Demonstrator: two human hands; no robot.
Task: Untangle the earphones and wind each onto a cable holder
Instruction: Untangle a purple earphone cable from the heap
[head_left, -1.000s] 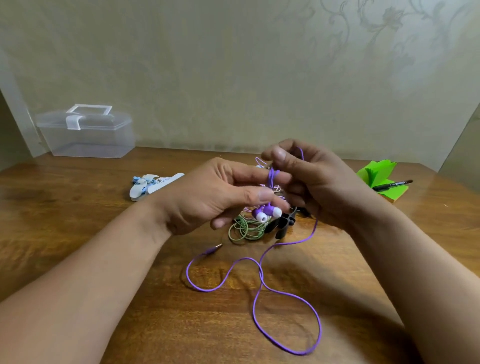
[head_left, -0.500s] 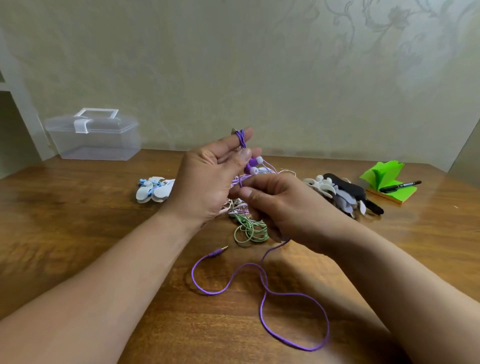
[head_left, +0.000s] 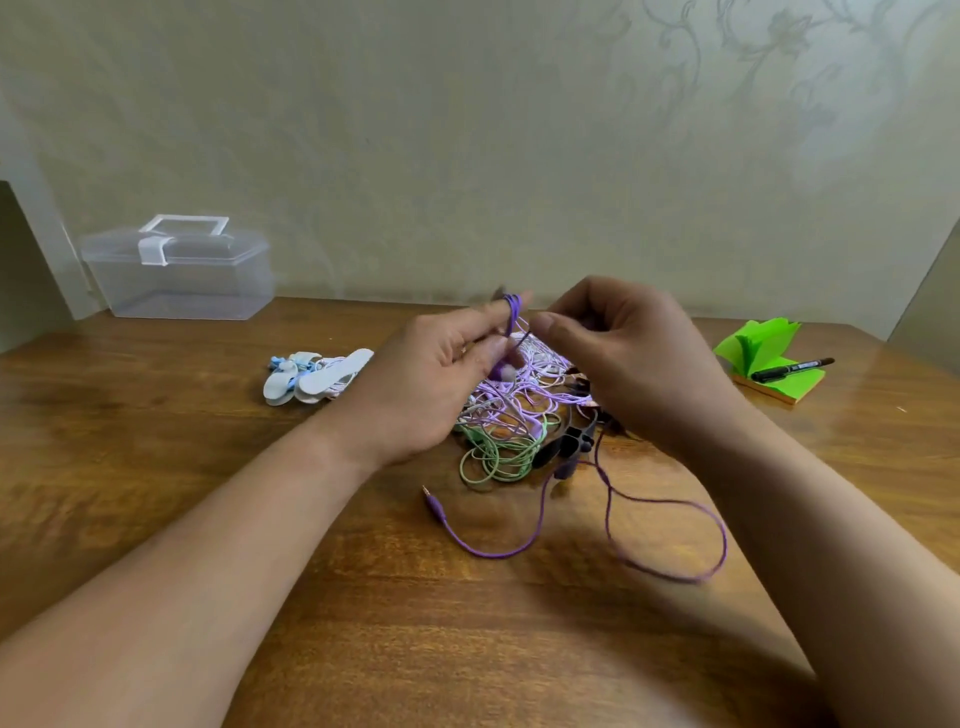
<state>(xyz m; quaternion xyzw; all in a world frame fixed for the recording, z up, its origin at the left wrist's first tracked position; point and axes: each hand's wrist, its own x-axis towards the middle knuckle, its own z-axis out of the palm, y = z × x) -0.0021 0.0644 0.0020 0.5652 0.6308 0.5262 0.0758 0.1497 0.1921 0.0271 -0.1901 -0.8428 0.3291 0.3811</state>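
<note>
- Left hand up over mid-table, palm turned in, purple earphone wound a few turns round the index finger, thumb tucked in over the buds lower down.
- Right hand just beside it, fingers curled, thumb and forefinger pinching that same cord right next to the turns.
- Rest of the cord dropping from under the right hand, sprawled in a loose loop toward the near edge, plug flat on the wood, a bit apart from the pile.
- Tangle of pale purple, white and green earphones sitting right under both hands, green coil on its near side.
- Couple of black holders touching the tangle's near right side, partly hidden by the wrist.
- Little heap of white and blue holders off to the left, apart from the tangle.
- Clear box, lid closed, at the far left corner by the wall.
- Green notepad toward the far right corner, black pen lying on top.
</note>
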